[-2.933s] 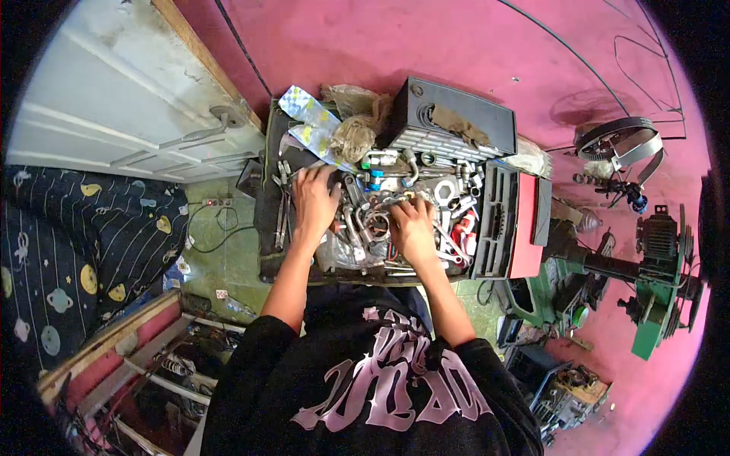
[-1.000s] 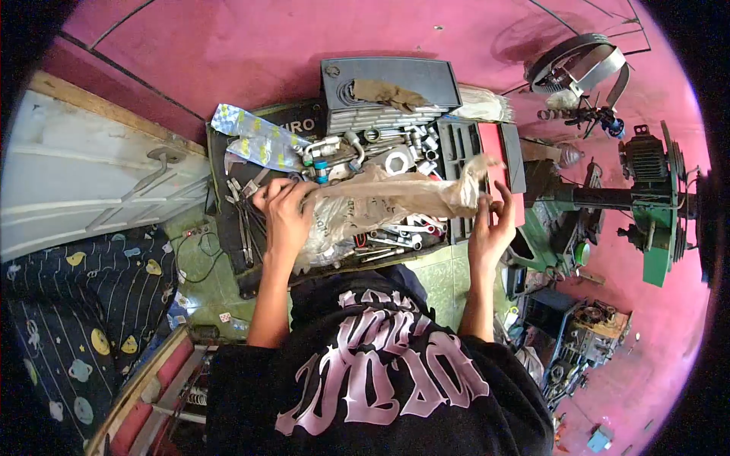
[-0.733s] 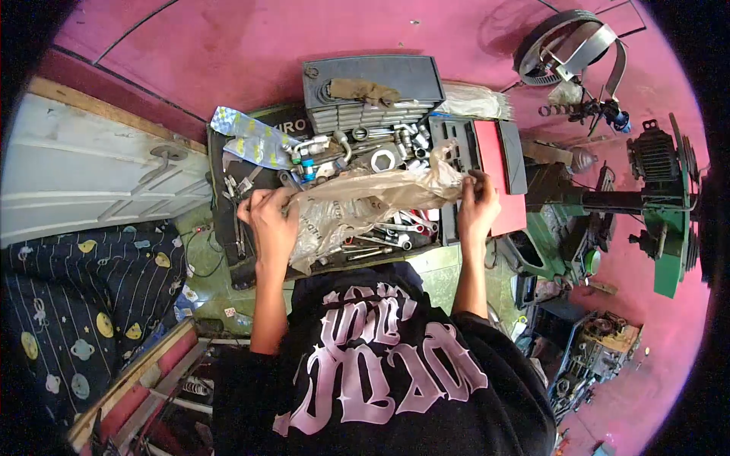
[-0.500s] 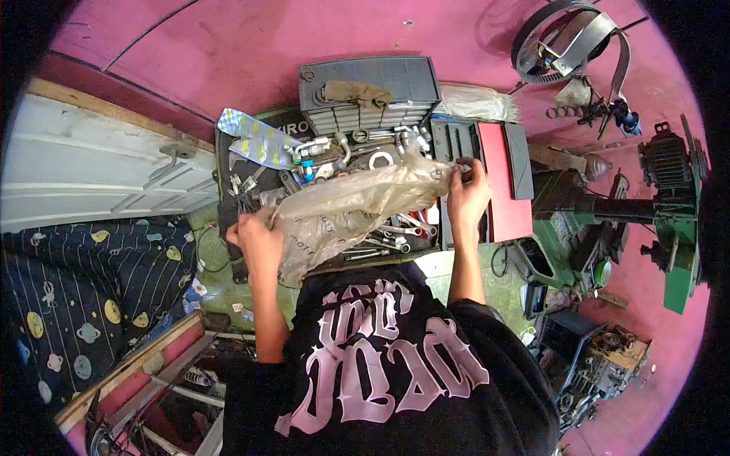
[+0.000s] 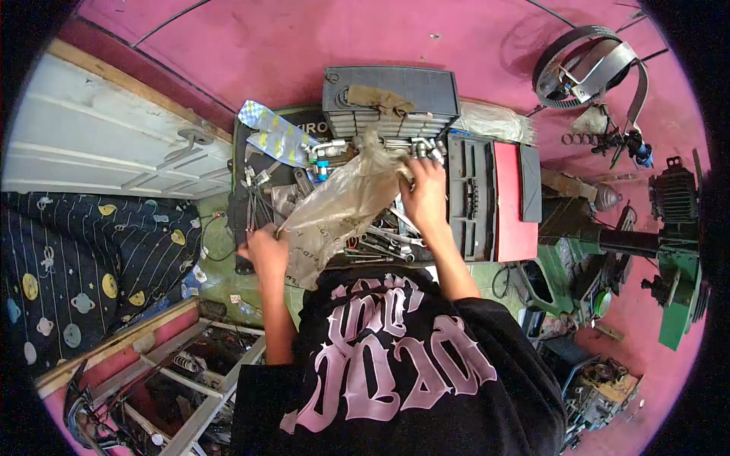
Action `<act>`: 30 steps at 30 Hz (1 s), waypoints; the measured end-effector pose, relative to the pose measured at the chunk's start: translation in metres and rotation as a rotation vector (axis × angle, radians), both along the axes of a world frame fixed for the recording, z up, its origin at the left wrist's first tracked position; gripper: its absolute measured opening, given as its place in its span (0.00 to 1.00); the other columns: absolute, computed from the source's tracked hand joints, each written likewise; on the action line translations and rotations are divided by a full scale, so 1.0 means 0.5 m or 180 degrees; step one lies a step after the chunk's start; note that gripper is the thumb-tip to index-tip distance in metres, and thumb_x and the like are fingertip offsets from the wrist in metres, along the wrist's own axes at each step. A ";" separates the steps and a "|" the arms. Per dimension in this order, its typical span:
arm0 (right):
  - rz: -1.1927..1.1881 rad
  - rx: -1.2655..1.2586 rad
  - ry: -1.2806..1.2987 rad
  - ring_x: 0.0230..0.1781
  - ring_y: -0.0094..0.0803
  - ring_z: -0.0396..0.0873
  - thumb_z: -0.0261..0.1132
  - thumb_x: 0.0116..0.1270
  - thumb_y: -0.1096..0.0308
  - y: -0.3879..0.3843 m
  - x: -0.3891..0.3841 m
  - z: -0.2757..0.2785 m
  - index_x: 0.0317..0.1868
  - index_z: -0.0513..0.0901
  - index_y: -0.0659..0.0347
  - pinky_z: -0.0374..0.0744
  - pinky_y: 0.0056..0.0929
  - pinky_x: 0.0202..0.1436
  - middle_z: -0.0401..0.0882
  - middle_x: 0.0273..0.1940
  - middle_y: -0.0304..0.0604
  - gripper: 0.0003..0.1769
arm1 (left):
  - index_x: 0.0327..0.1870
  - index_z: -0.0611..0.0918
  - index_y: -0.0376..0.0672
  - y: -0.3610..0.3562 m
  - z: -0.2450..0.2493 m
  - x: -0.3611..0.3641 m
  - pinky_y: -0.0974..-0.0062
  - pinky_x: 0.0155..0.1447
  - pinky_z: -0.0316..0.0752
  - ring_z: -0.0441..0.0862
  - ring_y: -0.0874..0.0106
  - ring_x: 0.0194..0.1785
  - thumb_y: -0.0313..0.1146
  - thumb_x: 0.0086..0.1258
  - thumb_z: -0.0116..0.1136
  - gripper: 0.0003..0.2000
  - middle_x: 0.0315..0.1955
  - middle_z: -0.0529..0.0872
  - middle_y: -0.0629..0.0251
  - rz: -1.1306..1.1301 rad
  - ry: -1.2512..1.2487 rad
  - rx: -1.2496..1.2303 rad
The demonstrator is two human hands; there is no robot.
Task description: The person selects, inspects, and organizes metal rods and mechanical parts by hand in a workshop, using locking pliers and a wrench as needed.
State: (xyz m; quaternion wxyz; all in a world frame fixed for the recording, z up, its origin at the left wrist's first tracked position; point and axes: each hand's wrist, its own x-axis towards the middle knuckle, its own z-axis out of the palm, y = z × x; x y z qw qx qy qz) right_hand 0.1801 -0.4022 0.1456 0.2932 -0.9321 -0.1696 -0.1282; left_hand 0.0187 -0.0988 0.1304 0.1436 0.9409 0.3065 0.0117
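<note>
A crumpled, translucent plastic bag (image 5: pixel 334 209) with printed lettering is stretched between my two hands above a table of tools. My left hand (image 5: pixel 266 254) is closed on its lower left corner. At its upper right end, my right hand (image 5: pixel 423 194) pinches the plastic. Several wrenches (image 5: pixel 395 239) show below the bag, near the table's front edge. Sockets and a blue-ringed part (image 5: pixel 322 169) lie behind it. The bag hides part of the tools.
Behind the tools stands a grey drawer cabinet (image 5: pixel 391 83) with a brown glove on top. A black tray (image 5: pixel 471 197) and a red panel (image 5: pixel 515 201) are at the right. A white door (image 5: pixel 114 137) is at the left, green machinery (image 5: pixel 677 289) at far right.
My right hand has moved left, closer to my left hand, and the bag is less stretched and more bunched up. The whole view has shifted slightly.
</note>
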 end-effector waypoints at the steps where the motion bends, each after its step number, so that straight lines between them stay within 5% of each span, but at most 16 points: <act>1: 0.0181 -0.0130 -0.0007 0.55 0.55 0.79 0.74 0.62 0.74 0.003 -0.013 -0.017 0.56 0.88 0.58 0.77 0.53 0.61 0.85 0.49 0.51 0.20 | 0.40 0.93 0.45 0.002 -0.002 -0.001 0.44 0.67 0.65 0.90 0.44 0.44 0.44 0.68 0.74 0.12 0.31 0.92 0.50 0.0056 0.0104 -0.0041; 9: 0.1204 -0.1162 0.0448 0.66 0.56 0.74 0.66 0.66 0.71 0.011 -0.070 -0.065 0.56 0.90 0.53 0.72 0.55 0.71 0.82 0.59 0.50 0.18 | 0.44 0.93 0.47 0.046 -0.034 0.007 0.41 0.68 0.64 0.88 0.46 0.51 0.43 0.66 0.75 0.12 0.40 0.94 0.53 0.0294 0.0315 -0.0314; 14: 0.1120 -0.1489 0.0335 0.69 0.55 0.72 0.63 0.70 0.69 0.035 -0.071 -0.122 0.56 0.92 0.51 0.71 0.55 0.71 0.81 0.61 0.50 0.18 | 0.57 0.89 0.49 -0.043 0.059 0.033 0.45 0.77 0.54 0.75 0.59 0.69 0.43 0.66 0.78 0.20 0.58 0.89 0.60 -0.0681 -0.0876 0.0199; 18: 0.1147 -0.1449 0.0386 0.68 0.52 0.73 0.63 0.70 0.67 0.051 -0.055 -0.133 0.54 0.93 0.51 0.71 0.55 0.71 0.82 0.60 0.46 0.16 | 0.53 0.91 0.47 -0.115 0.055 0.044 0.43 0.76 0.55 0.76 0.60 0.69 0.41 0.60 0.81 0.21 0.55 0.91 0.60 -0.1644 -0.0225 -0.0493; 22: 0.1359 -0.1329 0.0074 0.64 0.47 0.75 0.64 0.70 0.66 0.069 -0.034 -0.089 0.54 0.93 0.50 0.69 0.55 0.73 0.85 0.55 0.42 0.16 | 0.51 0.94 0.46 -0.101 -0.026 0.037 0.43 0.76 0.55 0.80 0.58 0.65 0.35 0.61 0.79 0.17 0.50 0.93 0.59 -0.1856 -0.0024 -0.0407; 24: 0.1525 -0.1373 -0.0244 0.64 0.48 0.76 0.65 0.69 0.66 0.084 -0.017 -0.065 0.54 0.92 0.51 0.69 0.56 0.73 0.86 0.52 0.43 0.16 | 0.50 0.95 0.46 -0.078 -0.048 0.032 0.43 0.77 0.56 0.81 0.59 0.63 0.25 0.62 0.68 0.15 0.48 0.94 0.58 -0.1517 -0.0405 -0.0332; 30: 0.1804 -0.1389 0.0149 0.61 0.47 0.77 0.67 0.69 0.68 0.137 0.010 -0.017 0.55 0.91 0.52 0.70 0.54 0.68 0.87 0.47 0.41 0.15 | 0.45 0.96 0.47 0.052 -0.021 0.034 0.43 0.77 0.57 0.81 0.59 0.60 0.20 0.59 0.64 0.17 0.47 0.95 0.60 -0.1093 -0.0529 0.0074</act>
